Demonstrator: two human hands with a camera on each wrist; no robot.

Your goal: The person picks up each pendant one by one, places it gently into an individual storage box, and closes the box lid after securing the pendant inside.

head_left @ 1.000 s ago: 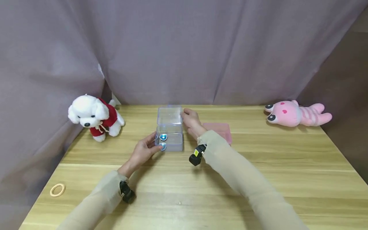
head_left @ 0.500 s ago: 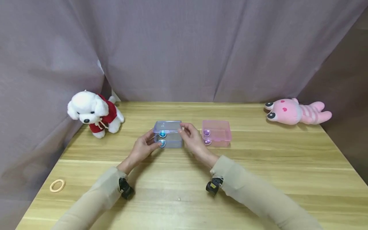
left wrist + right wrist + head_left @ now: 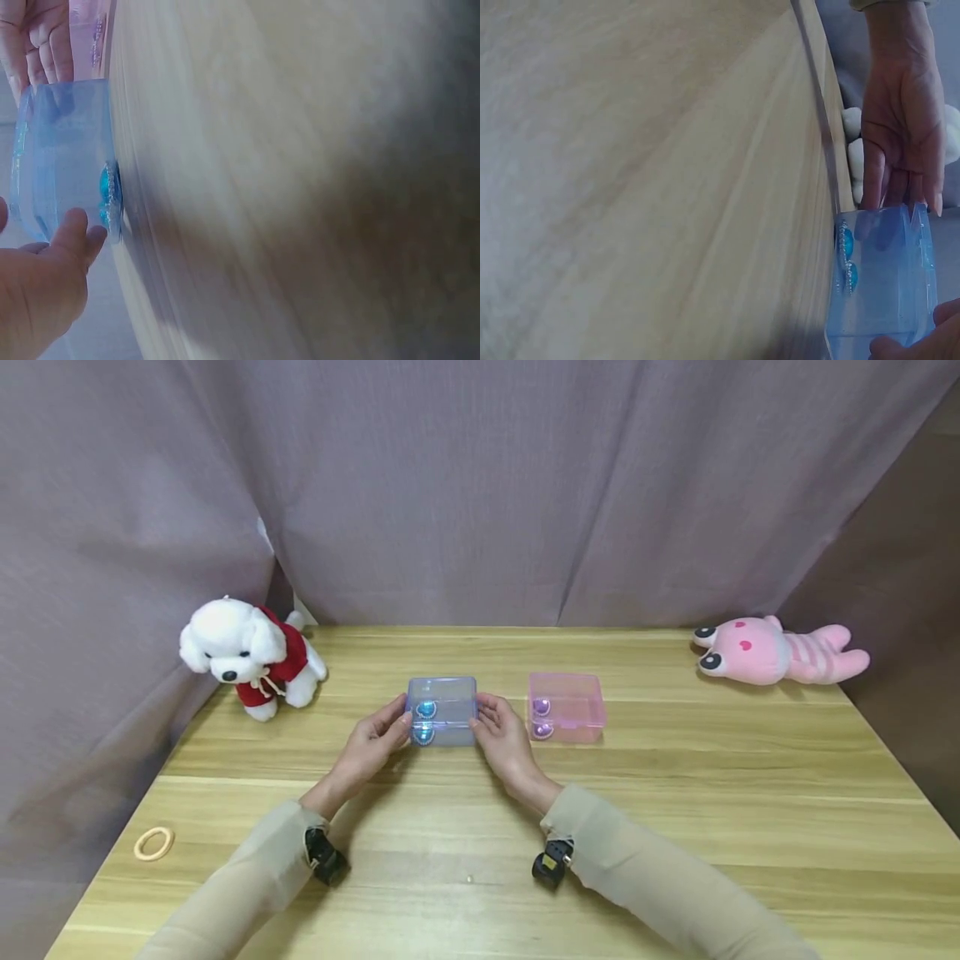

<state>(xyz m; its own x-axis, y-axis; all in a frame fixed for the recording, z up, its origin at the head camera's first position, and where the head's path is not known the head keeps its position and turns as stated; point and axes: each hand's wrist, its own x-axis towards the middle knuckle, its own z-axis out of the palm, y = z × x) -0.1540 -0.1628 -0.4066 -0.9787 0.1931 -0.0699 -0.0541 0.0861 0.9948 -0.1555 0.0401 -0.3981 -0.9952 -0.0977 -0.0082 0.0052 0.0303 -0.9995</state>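
Observation:
A clear blue plastic box (image 3: 450,700) stands on the table with its lid down; whether the lid is latched cannot be told. Two blue gems with beaded rims (image 3: 426,709) lie inside, at its left end. My left hand (image 3: 369,745) holds the left side, thumb at the near corner and fingers behind. On the opposite side, my right hand (image 3: 510,745) grips the box between thumb and fingers. The right wrist view shows the left hand (image 3: 904,127) touching the box's far end. To the right stands a clear pink box (image 3: 577,710) with two purple gems (image 3: 542,706) in it.
A white toy dog in red clothes (image 3: 255,652) sits at the back left of the wooden table (image 3: 465,827). At the back right lies a pink plush toy (image 3: 776,652). A wooden ring (image 3: 153,843) lies near the left edge. A grey curtain (image 3: 450,493) hangs behind.
The blue box's lid has come down from standing open at the back. My right hand has moved from the lid's raised edge toward me, to the box's right side. The left hand stays at the left.

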